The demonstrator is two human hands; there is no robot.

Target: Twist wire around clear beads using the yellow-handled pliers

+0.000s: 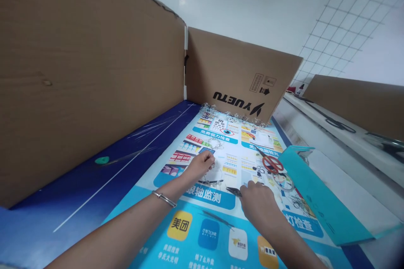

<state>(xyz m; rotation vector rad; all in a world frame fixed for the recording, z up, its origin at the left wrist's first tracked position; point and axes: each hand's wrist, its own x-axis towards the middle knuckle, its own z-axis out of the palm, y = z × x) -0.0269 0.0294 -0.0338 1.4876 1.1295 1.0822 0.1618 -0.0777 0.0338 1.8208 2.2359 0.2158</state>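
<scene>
My left hand [202,164] is closed in a pinch above the printed sheet, and what its fingers hold is too small to make out. Small clear pieces and a dark thin strip [210,183] lie just below it. To the right, my right hand [258,199] is wrapped round a pair of pliers [233,191], whose dark jaws point left toward my left hand. Its handles are mostly hidden by my fingers. Beyond that hand rest scissors with orange-red handles [272,164], and a small black tool [259,171] lies beside them. A silver bracelet [164,198] circles my left wrist.
Cardboard panels [94,63] wall off the left and the far end [233,71]. Clear bits [252,118] line the far panel's foot. A teal-edged tray [325,206] stands at right, near wire coils [285,181]. A teal item [102,160] sits at left.
</scene>
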